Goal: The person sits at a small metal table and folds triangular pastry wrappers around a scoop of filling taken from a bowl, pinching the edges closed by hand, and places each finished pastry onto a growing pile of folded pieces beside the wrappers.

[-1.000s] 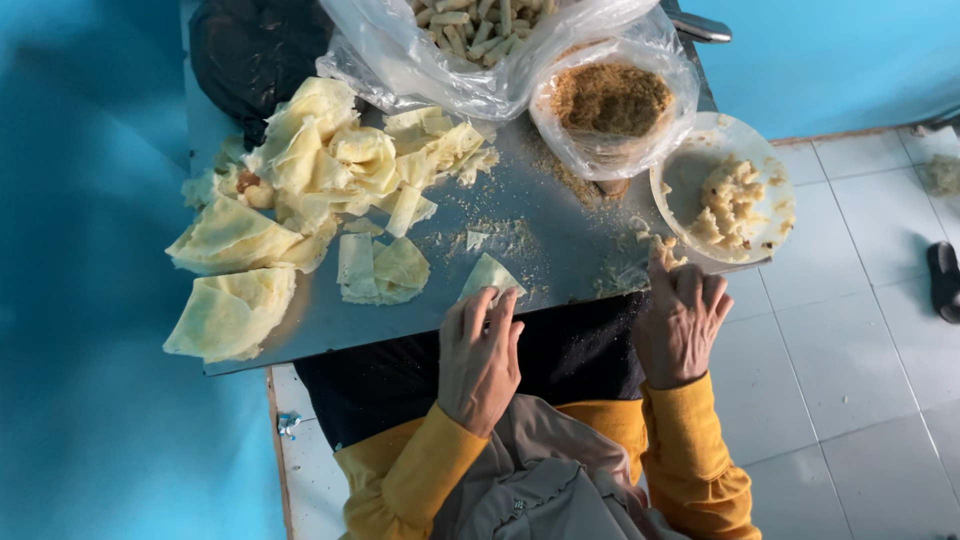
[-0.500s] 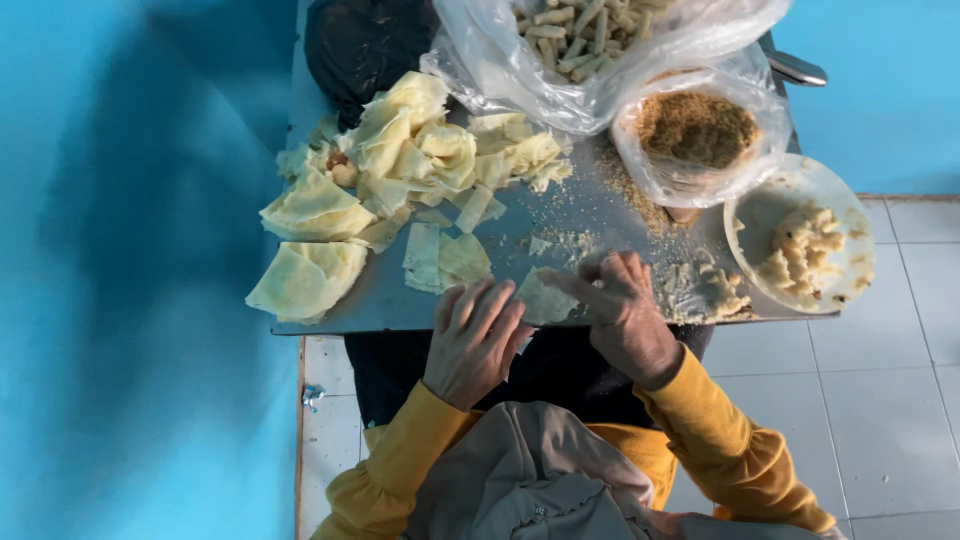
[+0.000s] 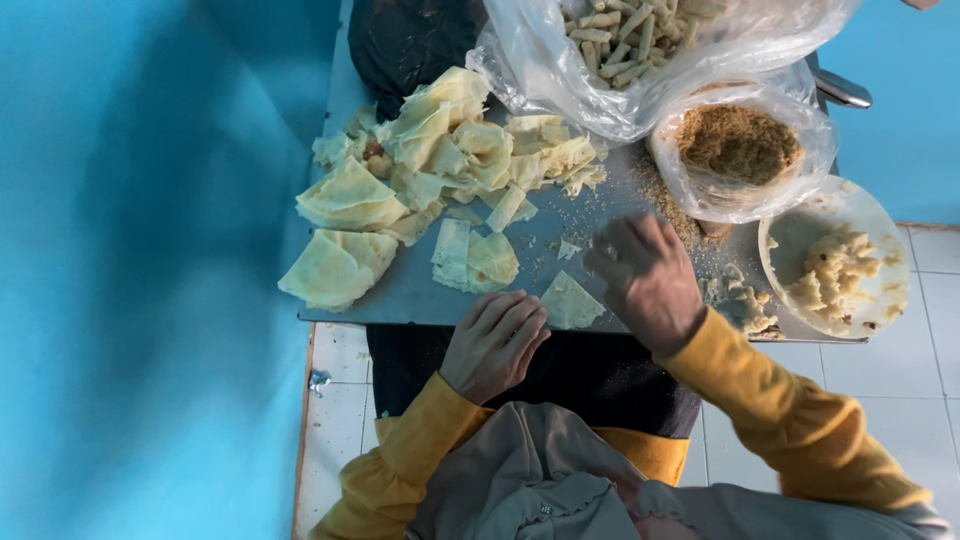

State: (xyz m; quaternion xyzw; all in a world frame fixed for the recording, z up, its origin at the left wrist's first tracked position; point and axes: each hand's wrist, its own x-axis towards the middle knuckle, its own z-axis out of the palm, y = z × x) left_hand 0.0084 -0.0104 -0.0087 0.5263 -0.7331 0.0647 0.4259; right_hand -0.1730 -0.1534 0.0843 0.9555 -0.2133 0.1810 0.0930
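Seemingly mid-wrapping, we steady a triangular pastry sheet (image 3: 572, 301) with our flat, spread left hand (image 3: 493, 343) while our loosely curled right hand (image 3: 645, 280) hovers empty, filling likely next.

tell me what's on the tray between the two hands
In the head view, one small pale wrapper lies flat on the tray between the left hand and the right hand. The left fingertips sit at its edge.
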